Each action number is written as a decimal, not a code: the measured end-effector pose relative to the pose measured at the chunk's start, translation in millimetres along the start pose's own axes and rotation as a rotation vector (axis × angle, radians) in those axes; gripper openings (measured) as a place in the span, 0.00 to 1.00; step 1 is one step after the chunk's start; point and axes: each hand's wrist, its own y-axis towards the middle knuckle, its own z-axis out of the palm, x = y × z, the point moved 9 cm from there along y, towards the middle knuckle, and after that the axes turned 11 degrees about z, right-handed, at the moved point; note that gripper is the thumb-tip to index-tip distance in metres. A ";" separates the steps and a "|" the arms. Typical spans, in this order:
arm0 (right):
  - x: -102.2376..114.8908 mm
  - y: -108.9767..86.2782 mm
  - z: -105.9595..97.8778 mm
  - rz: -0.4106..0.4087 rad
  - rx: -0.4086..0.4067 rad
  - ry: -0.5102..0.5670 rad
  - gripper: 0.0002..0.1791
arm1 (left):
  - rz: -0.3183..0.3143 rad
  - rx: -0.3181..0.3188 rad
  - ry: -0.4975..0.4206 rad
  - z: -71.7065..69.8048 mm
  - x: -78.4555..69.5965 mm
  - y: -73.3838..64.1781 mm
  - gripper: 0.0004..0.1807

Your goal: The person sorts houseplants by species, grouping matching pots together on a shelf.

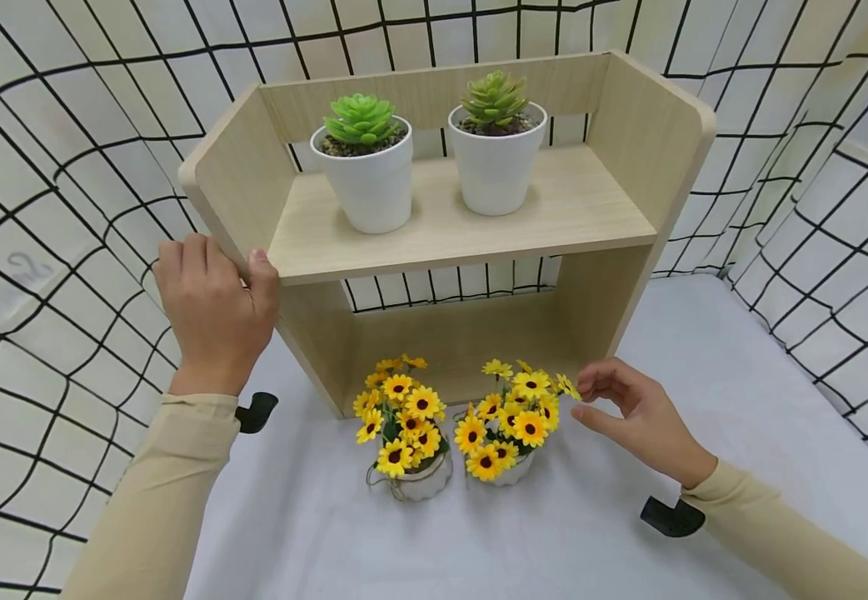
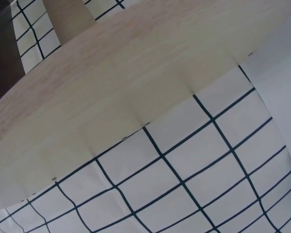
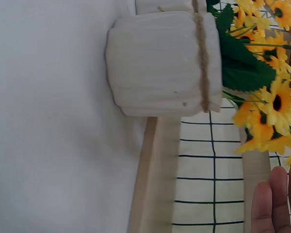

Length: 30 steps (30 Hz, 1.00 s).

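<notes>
My left hand (image 1: pixel 217 308) grips the left side panel of a two-tier wooden shelf (image 1: pixel 464 258), fingers outside and thumb over the front edge. In the left wrist view the panel (image 2: pixel 116 92) fills the upper part. My right hand (image 1: pixel 640 408) holds nothing, its fingers loosely bent beside the right pot of yellow artificial sunflowers (image 1: pixel 530 427), fingertips right at the blooms. That white ribbed pot (image 3: pixel 160 63) with twine round its rim shows in the right wrist view. A second sunflower pot (image 1: pixel 428 479) stands to its left, before the shelf.
On the upper tier stand two white pots with succulents, a bright green one (image 1: pixel 362 167) at left and a darker one (image 1: pixel 496 158) at right. Black wire mesh (image 1: pixel 801 208) over white cloth surrounds the shelf. White cloth (image 1: pixel 554 550) covers the table.
</notes>
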 end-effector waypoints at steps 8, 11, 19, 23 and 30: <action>-16.9 -2.2 12.6 0.015 0.001 -0.013 0.24 | 0.006 -0.008 -0.008 0.4 -1.7 0.0 0.29; -23.1 -2.5 14.3 0.022 -0.001 0.011 0.25 | 0.003 -0.003 -0.005 0.3 -1.6 -0.2 0.29; -40.5 -3.8 24.3 0.055 0.051 0.078 0.26 | -0.007 -0.004 -0.002 0.0 0.3 -0.7 0.29; -45.3 -3.5 34.9 0.050 0.083 0.059 0.26 | -0.009 -0.013 -0.013 -0.3 0.2 -0.5 0.28; -53.3 -2.3 52.2 0.085 0.107 -0.015 0.36 | -0.015 0.005 -0.005 -0.7 0.0 -0.1 0.29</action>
